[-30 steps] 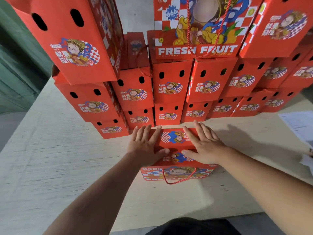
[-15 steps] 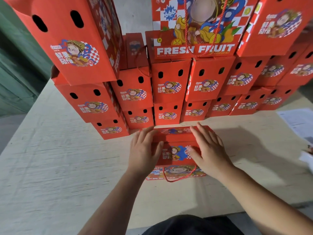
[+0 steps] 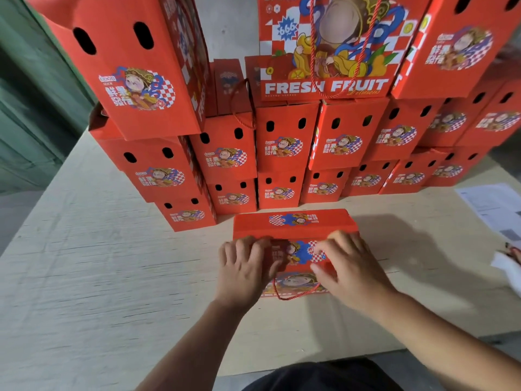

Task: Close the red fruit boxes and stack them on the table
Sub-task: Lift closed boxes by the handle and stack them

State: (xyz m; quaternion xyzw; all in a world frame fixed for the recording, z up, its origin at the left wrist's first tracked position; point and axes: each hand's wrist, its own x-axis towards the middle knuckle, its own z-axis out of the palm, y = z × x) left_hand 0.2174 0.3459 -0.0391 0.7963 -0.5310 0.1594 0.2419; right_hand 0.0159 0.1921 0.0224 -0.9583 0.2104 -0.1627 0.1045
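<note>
One red fruit box lying on the pale wooden table, just in front of the stacked wall of like boxes; far top flap with its checkered cartoon emblem facing up, near flap partly covered by both hands; printed front panel turned toward the viewer, with one red cord handle looping down from it onto the table.

Stacked boxes: about eighteen end or front faces countable, the exact number not determinable because the right-hand rows run out of view. Bottom row of seven small end faces, each with two oval vent holes and one emblem; middle row of roughly seven; upper tier of three large boxes cut by the top edge, the central one showing its full front with "FRESH FRUIT" lettering and a hanging cord handle. Two raised flaps visible behind the gap between upper left and central boxes.

Left hand: palm down on the left end of the near flap, fingers bent at the knuckles and close together, tips pressing the flap edge; forearm entering from lower centre.

Right hand: palm down on the right end of the same flap, fingers slightly spread and curled, tips on the fold line, thumb laid against the flap's near edge; forearm entering from lower right.

Printed paper sheets at the right table edge, well apart from the box; one crumpled white piece below them.
</note>
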